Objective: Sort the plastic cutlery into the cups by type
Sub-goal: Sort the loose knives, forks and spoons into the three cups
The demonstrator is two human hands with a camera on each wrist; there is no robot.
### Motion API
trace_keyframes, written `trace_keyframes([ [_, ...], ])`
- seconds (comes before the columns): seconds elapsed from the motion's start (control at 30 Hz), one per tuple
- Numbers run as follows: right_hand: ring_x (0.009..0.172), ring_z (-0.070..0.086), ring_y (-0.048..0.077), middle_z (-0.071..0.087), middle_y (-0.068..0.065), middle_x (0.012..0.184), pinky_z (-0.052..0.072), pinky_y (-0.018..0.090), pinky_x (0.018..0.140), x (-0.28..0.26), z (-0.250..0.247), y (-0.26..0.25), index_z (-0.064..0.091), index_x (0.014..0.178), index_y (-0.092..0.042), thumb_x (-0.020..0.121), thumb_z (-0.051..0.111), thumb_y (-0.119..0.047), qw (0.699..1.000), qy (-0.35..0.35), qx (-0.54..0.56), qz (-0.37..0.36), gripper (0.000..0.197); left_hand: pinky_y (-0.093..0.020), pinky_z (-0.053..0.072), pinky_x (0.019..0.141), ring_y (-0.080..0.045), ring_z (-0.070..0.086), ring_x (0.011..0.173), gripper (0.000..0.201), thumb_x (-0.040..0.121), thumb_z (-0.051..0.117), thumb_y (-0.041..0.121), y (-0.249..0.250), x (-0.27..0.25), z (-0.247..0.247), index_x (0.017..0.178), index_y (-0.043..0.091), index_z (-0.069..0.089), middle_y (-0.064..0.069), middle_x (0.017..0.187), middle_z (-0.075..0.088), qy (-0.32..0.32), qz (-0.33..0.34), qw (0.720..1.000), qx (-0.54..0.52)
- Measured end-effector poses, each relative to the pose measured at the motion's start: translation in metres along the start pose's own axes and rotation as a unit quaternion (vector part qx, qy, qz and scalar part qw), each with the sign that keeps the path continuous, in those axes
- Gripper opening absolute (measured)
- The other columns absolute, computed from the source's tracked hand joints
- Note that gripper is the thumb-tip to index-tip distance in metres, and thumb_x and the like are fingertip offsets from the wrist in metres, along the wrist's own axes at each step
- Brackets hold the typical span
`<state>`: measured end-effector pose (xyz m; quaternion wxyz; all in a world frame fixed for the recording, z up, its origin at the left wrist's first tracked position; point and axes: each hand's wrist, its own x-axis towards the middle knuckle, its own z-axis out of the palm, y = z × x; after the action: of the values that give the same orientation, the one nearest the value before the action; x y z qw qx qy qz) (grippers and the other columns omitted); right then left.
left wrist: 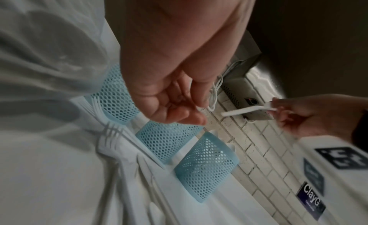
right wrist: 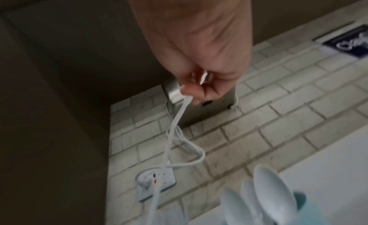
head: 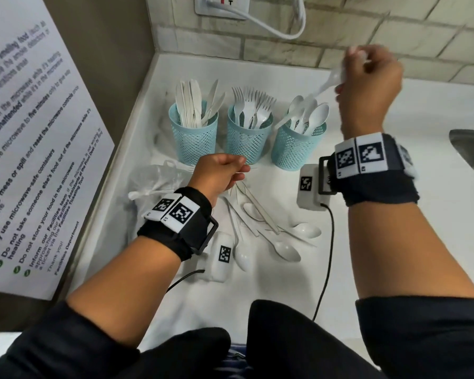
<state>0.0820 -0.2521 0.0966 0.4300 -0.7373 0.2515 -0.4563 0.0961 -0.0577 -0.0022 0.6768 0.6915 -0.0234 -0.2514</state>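
Note:
Three blue mesh cups stand in a row on the white counter: knives [head: 193,138] on the left, forks [head: 249,135] in the middle, spoons [head: 298,143] on the right. My right hand [head: 367,77] is raised above the spoon cup and pinches a white plastic spoon [head: 326,83] by its bowl end, handle [right wrist: 179,118] slanting down toward the cup. The spoons in the cup [right wrist: 268,193] show below it. My left hand [head: 225,173] hovers low in front of the cups, fingers [left wrist: 179,108] loosely curled with nothing visibly in them. Loose spoons [head: 285,250] and clear wrappers lie behind that hand.
A crumpled clear plastic bag [head: 159,179] lies left of my left hand. A notice board [head: 39,132] leans along the left edge. A steel sink [head: 471,151] is at the right. A wall socket [head: 222,4] with a white cable hangs behind the cups.

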Motion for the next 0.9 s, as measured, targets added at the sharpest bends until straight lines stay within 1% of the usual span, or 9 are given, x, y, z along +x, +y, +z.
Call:
trace_keyframes([
  [0.1, 0.064, 0.054, 0.013, 0.053, -0.016, 0.064, 0.051, 0.033, 0.063, 0.005, -0.009, 0.001, 0.057, 0.075, -0.029, 0.091, 0.050, -0.031, 0.996, 0.047, -0.045, -0.063, 0.017, -0.015, 0.042, 0.053, -0.007, 0.050, 0.060, 0.005, 0.088, 0.061, 0.008, -0.008, 0.003, -0.002, 0.085, 0.010, 0.064, -0.001, 0.075, 0.062, 0.007, -0.017, 0.998, 0.064],
  [0.3, 0.091, 0.063, 0.023, 0.070, 0.011, 0.099, 0.040, 0.025, 0.074, -0.009, 0.003, 0.039, 0.068, 0.106, -0.010, 0.097, 0.044, -0.032, 0.974, -0.062, -0.204, -0.078, 0.034, -0.019, 0.045, 0.055, -0.017, 0.054, 0.070, 0.030, 0.087, 0.063, 0.016, -0.020, 0.009, -0.007, 0.114, 0.004, 0.060, -0.007, 0.093, 0.060, 0.055, -0.023, 0.987, 0.152],
  [0.4, 0.090, 0.064, 0.028, 0.071, 0.016, 0.098, 0.040, 0.025, 0.071, -0.018, 0.006, 0.056, 0.070, 0.101, -0.007, 0.097, 0.044, -0.029, 0.953, -0.154, -0.253, -0.060, 0.034, -0.034, 0.049, 0.095, -0.026, 0.059, 0.105, 0.036, 0.087, 0.062, 0.016, -0.023, 0.010, -0.009, 0.119, 0.001, 0.056, -0.014, 0.122, 0.059, 0.065, -0.021, 0.979, 0.192],
  [0.47, 0.093, 0.063, 0.030, 0.069, 0.018, 0.101, 0.039, 0.025, 0.074, -0.021, 0.007, 0.058, 0.070, 0.102, -0.007, 0.097, 0.044, -0.028, 0.945, -0.178, -0.269, -0.054, 0.034, -0.035, 0.040, 0.104, -0.027, 0.051, 0.121, 0.042, 0.088, 0.061, 0.020, -0.025, 0.008, -0.009, 0.125, 0.003, 0.051, -0.013, 0.131, 0.053, 0.058, -0.018, 0.961, 0.269],
  [0.57, 0.104, 0.059, 0.024, 0.053, 0.016, 0.124, 0.039, 0.023, 0.088, -0.020, 0.005, 0.049, 0.057, 0.127, -0.013, 0.095, 0.048, -0.031, 0.955, -0.126, -0.265, -0.053, 0.037, -0.036, 0.036, 0.107, -0.029, 0.045, 0.126, 0.048, 0.090, 0.059, 0.025, -0.026, 0.007, -0.007, 0.131, 0.005, 0.045, -0.016, 0.136, 0.046, 0.035, -0.004, 0.929, 0.370],
  [0.67, 0.085, 0.057, 0.014, 0.060, 0.011, 0.111, 0.044, 0.022, 0.081, -0.028, 0.005, 0.028, 0.064, 0.112, -0.012, 0.091, 0.052, -0.028, 0.959, -0.108, -0.224, -0.137, 0.029, -0.037, 0.032, 0.109, -0.032, 0.040, 0.128, 0.052, 0.092, 0.054, 0.032, -0.025, 0.004, 0.001, 0.135, 0.008, 0.039, -0.018, 0.139, 0.039, 0.004, -0.003, 0.873, 0.488],
  [0.77, 0.074, 0.062, 0.015, 0.072, 0.008, 0.093, 0.051, 0.030, 0.080, -0.050, 0.018, 0.014, 0.072, 0.094, -0.007, 0.089, 0.057, -0.021, 0.904, -0.332, -0.207, -0.171, 0.021, -0.037, 0.027, 0.109, -0.036, 0.034, 0.130, 0.058, 0.092, 0.051, 0.037, -0.023, -0.002, 0.009, 0.139, 0.009, 0.032, -0.020, 0.141, 0.031, -0.013, -0.014, 0.829, 0.559],
  [0.83, 0.063, 0.060, 0.012, 0.071, 0.008, 0.105, 0.050, 0.014, 0.067, -0.070, 0.032, 0.016, 0.072, 0.102, -0.007, 0.090, 0.058, -0.017, 0.826, -0.485, -0.248, -0.147, 0.021, -0.038, 0.027, 0.108, -0.037, 0.034, 0.130, 0.062, 0.092, 0.054, 0.035, -0.024, -0.006, 0.011, 0.141, 0.007, 0.028, -0.021, 0.142, 0.028, -0.006, -0.022, 0.834, 0.552],
  [0.9, 0.064, 0.062, 0.013, 0.065, 0.004, 0.122, 0.048, 0.013, 0.067, -0.087, 0.046, 0.024, 0.064, 0.119, -0.013, 0.094, 0.052, -0.018, 0.758, -0.562, -0.298, -0.143, 0.028, -0.039, 0.031, 0.106, -0.036, 0.038, 0.128, 0.065, 0.090, 0.056, 0.035, -0.028, -0.006, 0.009, 0.139, 0.004, 0.027, -0.021, 0.139, 0.032, 0.016, -0.026, 0.846, 0.533],
])
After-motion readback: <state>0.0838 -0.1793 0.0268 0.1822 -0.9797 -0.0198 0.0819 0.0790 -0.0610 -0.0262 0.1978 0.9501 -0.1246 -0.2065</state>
